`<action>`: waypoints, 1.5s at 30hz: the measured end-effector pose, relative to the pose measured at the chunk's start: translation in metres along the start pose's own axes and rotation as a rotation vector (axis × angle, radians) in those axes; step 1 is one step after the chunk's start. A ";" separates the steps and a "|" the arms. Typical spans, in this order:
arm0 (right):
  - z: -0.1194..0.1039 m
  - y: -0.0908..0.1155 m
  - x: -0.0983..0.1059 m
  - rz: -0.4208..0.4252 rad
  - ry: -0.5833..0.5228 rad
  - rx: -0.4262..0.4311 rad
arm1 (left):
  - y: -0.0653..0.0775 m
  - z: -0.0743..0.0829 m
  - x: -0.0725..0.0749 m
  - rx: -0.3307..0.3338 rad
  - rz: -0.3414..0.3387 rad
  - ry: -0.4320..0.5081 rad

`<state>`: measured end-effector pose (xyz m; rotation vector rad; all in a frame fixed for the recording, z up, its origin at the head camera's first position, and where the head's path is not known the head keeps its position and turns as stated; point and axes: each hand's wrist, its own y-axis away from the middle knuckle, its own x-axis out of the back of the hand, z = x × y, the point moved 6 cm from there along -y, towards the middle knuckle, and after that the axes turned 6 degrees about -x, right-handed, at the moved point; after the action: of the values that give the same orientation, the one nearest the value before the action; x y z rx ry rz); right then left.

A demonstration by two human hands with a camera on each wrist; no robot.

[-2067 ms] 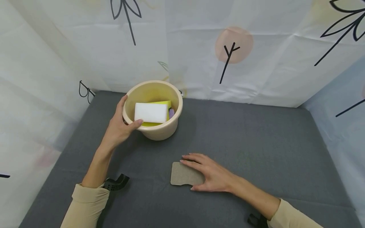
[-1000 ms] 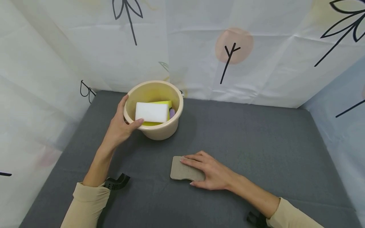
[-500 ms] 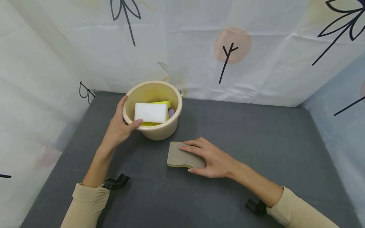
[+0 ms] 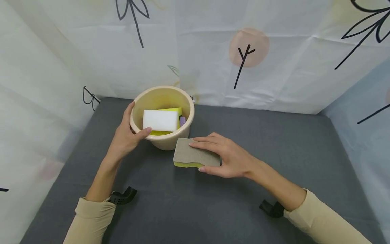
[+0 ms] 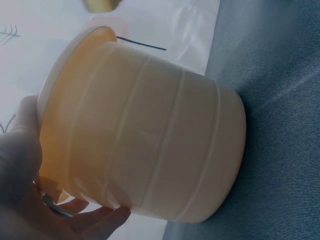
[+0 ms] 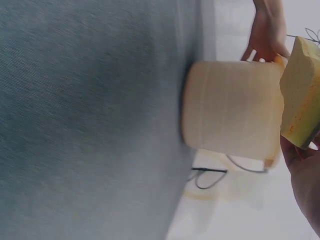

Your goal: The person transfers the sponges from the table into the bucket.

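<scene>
A cream bucket (image 4: 166,142) stands at the back left of the table, and my left hand (image 4: 126,134) grips its rim from the left, thumb over the front edge. Inside it lie a white sponge block (image 4: 160,120), a yellow sponge (image 4: 176,110) and a small purple piece (image 4: 182,121). My right hand (image 4: 230,156) holds a sponge (image 4: 195,153) with a grey-beige top and a yellow underside, raised above the table just in front of the bucket. In the right wrist view the yellow side of that sponge (image 6: 300,95) shows, with fingers along its edge.
A dark grey cloth (image 4: 274,142) covers the table. White printed curtains (image 4: 210,78) hang close behind the bucket and along both sides. A black wrist mount (image 4: 123,196) is strapped at the left sleeve, another mount (image 4: 272,208) at the right.
My right hand has lifted the sponge off the table and carried it forward, up toward the bucket; its yellow underside has come into sight. The left hand stays on the rim.
</scene>
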<state>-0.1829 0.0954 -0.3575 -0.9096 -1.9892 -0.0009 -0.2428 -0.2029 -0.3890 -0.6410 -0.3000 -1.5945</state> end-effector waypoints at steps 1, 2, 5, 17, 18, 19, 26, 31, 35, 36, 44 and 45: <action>-0.001 -0.002 0.003 0.007 0.005 0.007 | 0.000 0.000 0.000 0.001 0.001 0.001; -0.003 -0.005 0.007 0.015 0.009 0.013 | 0.000 0.000 0.001 0.000 0.000 0.004; -0.006 -0.011 0.016 0.036 0.018 0.032 | 0.000 -0.001 0.000 -0.002 -0.002 0.009; -0.011 -0.039 0.037 0.065 0.082 0.064 | -0.001 -0.002 0.001 -0.010 -0.001 0.001; -0.010 -0.042 0.038 0.066 0.087 0.061 | -0.001 -0.002 0.001 -0.013 -0.001 0.002; -0.009 -0.044 0.039 0.067 0.092 0.057 | -0.001 -0.002 0.001 -0.015 0.001 0.001; -0.001 -0.058 0.047 0.063 0.115 0.039 | -0.001 -0.002 0.002 -0.019 0.006 -0.004; 0.006 -0.070 0.051 0.060 0.114 0.015 | 0.000 -0.001 0.001 -0.020 0.006 -0.006; 0.011 -0.080 0.053 0.054 0.115 -0.020 | 0.001 -0.001 0.001 -0.021 0.008 0.004; 0.012 -0.082 0.054 0.052 0.116 -0.031 | 0.000 -0.001 0.001 -0.020 0.008 0.004; 0.019 -0.099 0.054 0.004 0.139 -0.145 | 0.001 -0.001 0.002 -0.007 0.007 0.016; 0.020 -0.102 0.054 -0.003 0.149 -0.152 | 0.001 -0.001 0.002 -0.007 0.008 0.017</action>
<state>-0.2747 0.0604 -0.2945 -0.9739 -1.8706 -0.2182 -0.2424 -0.2050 -0.3890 -0.6336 -0.2793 -1.5933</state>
